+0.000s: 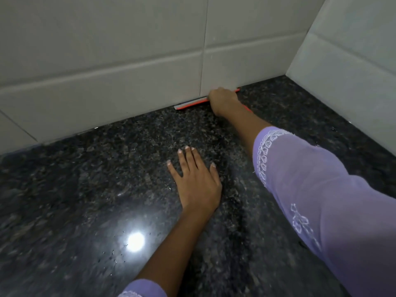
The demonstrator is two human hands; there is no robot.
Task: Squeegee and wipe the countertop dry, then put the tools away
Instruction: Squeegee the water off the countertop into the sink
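Note:
A dark speckled granite countertop (107, 179) fills the lower part of the view. My right hand (222, 100) reaches to the back of it and is closed on an orange squeegee (190, 103) with a grey blade. The blade lies along the joint where the counter meets the back wall. The hand hides the middle of the squeegee. My left hand (196, 181) rests flat on the counter nearer to me, palm down, fingers spread, holding nothing.
Pale grey wall tiles (107, 61) rise behind the counter. A second tiled wall (342, 71) closes the right side, forming a corner at the back right. A lamp's bright reflection (135, 241) shines on the granite at the front.

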